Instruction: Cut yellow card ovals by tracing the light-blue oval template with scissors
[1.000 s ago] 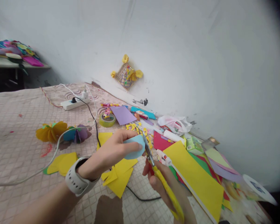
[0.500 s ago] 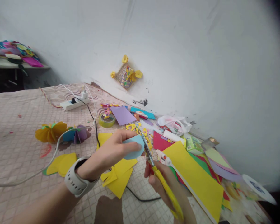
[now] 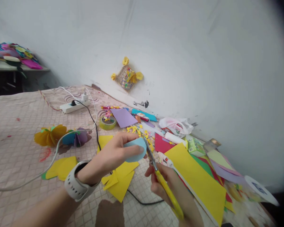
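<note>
My left hand [image 3: 110, 157], with a white watch on the wrist, pinches a light blue rounded piece of paper [image 3: 135, 150] above the patterned surface. My right hand [image 3: 170, 189] grips yellow-handled scissors [image 3: 159, 176]; their blades touch the right edge of the blue paper. Yellow paper offcuts [image 3: 119, 181] lie right under my hands. A large yellow sheet [image 3: 198, 179] lies just to the right of the scissors.
Paper fan flowers [image 3: 61, 136] and a yellow cut-out [image 3: 61, 167] lie at left. A tape roll [image 3: 108, 122], purple sheet [image 3: 123, 117], power strip [image 3: 73, 106] with cables, glue sticks and coloured sheets crowd the wall side. A paper craft [image 3: 127, 75] hangs on the wall.
The scissors have shifted slightly along the edge of the blue paper; the view drifted a little. My left hand keeps its hold.
</note>
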The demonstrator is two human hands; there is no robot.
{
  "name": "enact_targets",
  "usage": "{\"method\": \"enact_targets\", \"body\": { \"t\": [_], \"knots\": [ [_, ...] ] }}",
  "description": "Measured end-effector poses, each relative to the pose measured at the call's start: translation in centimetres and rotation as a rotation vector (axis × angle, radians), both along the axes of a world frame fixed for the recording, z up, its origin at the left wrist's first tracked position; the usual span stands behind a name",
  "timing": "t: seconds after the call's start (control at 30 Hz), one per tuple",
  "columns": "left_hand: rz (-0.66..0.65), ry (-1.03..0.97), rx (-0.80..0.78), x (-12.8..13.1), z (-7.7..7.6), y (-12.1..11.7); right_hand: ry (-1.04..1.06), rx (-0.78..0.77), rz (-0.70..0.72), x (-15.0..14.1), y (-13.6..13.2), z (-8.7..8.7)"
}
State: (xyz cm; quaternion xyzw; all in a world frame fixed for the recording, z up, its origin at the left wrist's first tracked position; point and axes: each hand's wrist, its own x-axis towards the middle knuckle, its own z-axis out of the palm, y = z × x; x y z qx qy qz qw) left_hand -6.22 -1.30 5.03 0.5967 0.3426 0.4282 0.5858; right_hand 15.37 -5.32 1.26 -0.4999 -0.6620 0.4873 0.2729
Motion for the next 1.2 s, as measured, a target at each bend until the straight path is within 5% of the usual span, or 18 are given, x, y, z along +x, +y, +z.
{"method": "enact_targets", "body": {
  "t": [0.2, 0.4, 0.47, 0.77, 1.2],
  "knots": [
    [0.07, 0.008, 0.036, -0.1, 0.2, -0.2, -0.076, -0.123, 0.029, 4.3, -0.1, 0.1],
    [-0.08, 0.202, 0.154, 1.3, -0.8, -0.2, 0.35, 0.361, -0.197, 2.5, -0.1, 0.1],
    [-0.116, 0.274, 0.22, 1.9, -1.6, -0.3, 0.336, 0.427, -0.234, 0.9, 0.2, 0.1],
    [-0.232, 0.413, 0.256, 3.5, -3.0, -0.3, 0.18, 0.395, -0.234, -0.9, 0.4, 1.1],
    [-0.125, 0.154, 0.097, 3.8, -3.0, -0.2, 0.482, 0.383, -0.417, -1.5, 1.0, -1.2]
  ]
}}
